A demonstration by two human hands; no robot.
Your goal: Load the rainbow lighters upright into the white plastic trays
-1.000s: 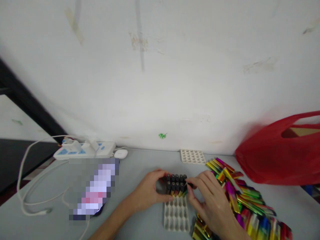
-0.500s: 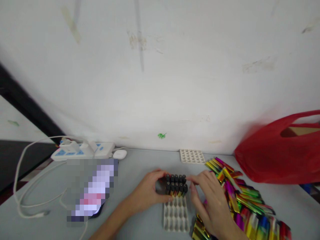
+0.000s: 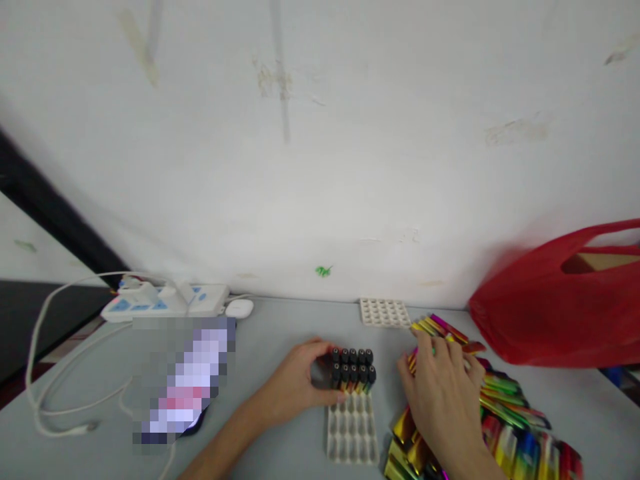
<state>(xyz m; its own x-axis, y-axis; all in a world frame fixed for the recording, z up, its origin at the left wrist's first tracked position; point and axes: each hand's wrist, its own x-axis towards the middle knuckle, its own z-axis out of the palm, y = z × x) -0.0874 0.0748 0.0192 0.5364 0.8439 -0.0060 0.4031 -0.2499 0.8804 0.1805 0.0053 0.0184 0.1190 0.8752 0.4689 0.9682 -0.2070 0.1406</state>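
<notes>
The hands are working apart. The left hand [image 3: 287, 387] is curving, fingers spread, around the left side of upright black-topped pieces [image 3: 354, 375] in a white tray [image 3: 351, 430]; its grip is unclear. The nearer right hand [image 3: 443, 393] is covering part of the shiny tubes [image 3: 505, 390], which are lying rightward at mixed angles; whether it is pinching one is hidden.

Tray [image 3: 353, 433] central, pile [image 3: 529, 453] right

I see upright pieces [image 3: 353, 373] in its far rows, a second tray [image 3: 385, 313] behind by the wall [image 3: 320, 167], the phone [image 3: 193, 380] before the power strip [image 3: 210, 300] at left, and the bag [image 3: 545, 320] far right.
</notes>
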